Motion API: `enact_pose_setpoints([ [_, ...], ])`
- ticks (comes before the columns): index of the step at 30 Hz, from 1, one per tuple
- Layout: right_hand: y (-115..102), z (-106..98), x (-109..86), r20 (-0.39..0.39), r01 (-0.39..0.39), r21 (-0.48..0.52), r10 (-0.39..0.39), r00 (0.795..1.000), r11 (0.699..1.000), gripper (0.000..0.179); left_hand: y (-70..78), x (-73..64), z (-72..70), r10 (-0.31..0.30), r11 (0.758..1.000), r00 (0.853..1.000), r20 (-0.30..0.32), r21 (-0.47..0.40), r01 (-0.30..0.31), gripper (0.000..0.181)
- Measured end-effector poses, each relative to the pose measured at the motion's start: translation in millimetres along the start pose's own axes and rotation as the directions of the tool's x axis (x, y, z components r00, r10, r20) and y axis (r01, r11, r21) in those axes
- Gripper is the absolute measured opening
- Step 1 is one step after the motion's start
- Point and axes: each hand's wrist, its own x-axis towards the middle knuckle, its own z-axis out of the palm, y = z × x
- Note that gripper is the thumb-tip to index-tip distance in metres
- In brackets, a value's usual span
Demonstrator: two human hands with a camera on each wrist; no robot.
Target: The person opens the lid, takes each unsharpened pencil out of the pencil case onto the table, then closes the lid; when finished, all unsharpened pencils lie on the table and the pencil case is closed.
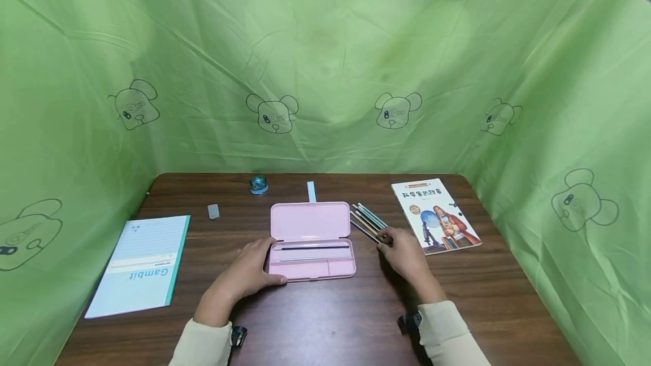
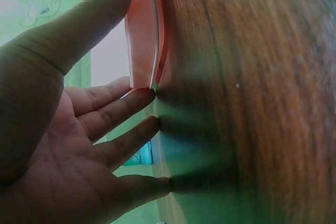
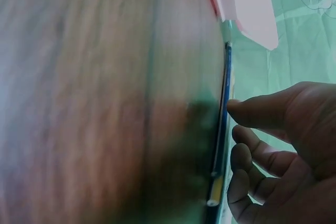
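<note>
A pink pencil case (image 1: pixel 310 222) lies with its lid raised; a dark pencil (image 1: pixel 315 248) lies inside, beside a thin pale strip. My left hand (image 1: pixel 251 267) holds the case's left end between thumb and fingers. In the left wrist view, the thumb (image 2: pixel 105 11) touches the case (image 2: pixel 143 35) and other fingertips rest at its end and on the table. Right of the case, several pencils (image 1: pixel 367 220) lie bunched. My right hand (image 1: pixel 404 253) is at their near ends, fingers loosely bent. Its thumb (image 3: pixel 257 109) touches a dark blue pencil (image 3: pixel 226 82) in the right wrist view.
A notebook (image 1: pixel 139 264) lies on the left of the wooden table (image 1: pixel 325 332), with a grey eraser (image 1: pixel 213 212) near it. At the back are a teal sharpener (image 1: pixel 258 184) and a pale blue strip (image 1: pixel 311 191). An illustrated book (image 1: pixel 436 216) lies at the right. Green cloth surrounds the table.
</note>
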Motion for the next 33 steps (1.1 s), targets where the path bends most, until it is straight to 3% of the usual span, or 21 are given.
enact_pose_setpoints([
  [5, -22.2, 2.0, -1.1, -0.008, 0.088, 0.062, -0.088, 0.996, 0.994, 0.024, -0.1, 0.4, -0.1, 0.005, 1.000, 1.000, -0.005, 0.001, -0.005, 0.096],
  [9, -45.2, 7.4, -2.8, 0.062, 0.164, 0.143, -0.174, 0.983, 0.976, 0.023, 0.2, 1.0, -0.5, 0.008, 1.000, 1.000, -0.006, 0.005, -0.008, 0.096],
  [12, -59.5, 14.7, -3.5, 0.123, 0.237, 0.142, -0.255, 0.959, 0.961, 0.023, 0.3, 0.5, -0.4, 0.001, 1.000, 1.000, -0.001, 0.005, -0.001, 0.097],
  [18, -77.2, 27.3, -6.5, 0.199, 0.403, 0.033, -0.401, 0.894, 0.915, 0.026, 0.8, -1.3, 0.1, -0.013, 1.000, 1.000, 0.009, 0.007, 0.013, 0.096],
  [23, -87.2, 27.9, -7.6, 0.275, 0.440, -0.003, -0.423, 0.864, 0.898, 0.025, -0.4, -3.6, 0.1, -0.012, 1.000, 1.000, -0.004, 0.004, 0.012, 0.095],
  [33, -95.3, 26.6, -7.7, 0.348, 0.454, -0.010, -0.422, 0.837, 0.891, 0.020, -0.3, -7.2, -0.4, -0.008, 1.000, 1.000, -0.008, 0.001, 0.008, 0.094],
])
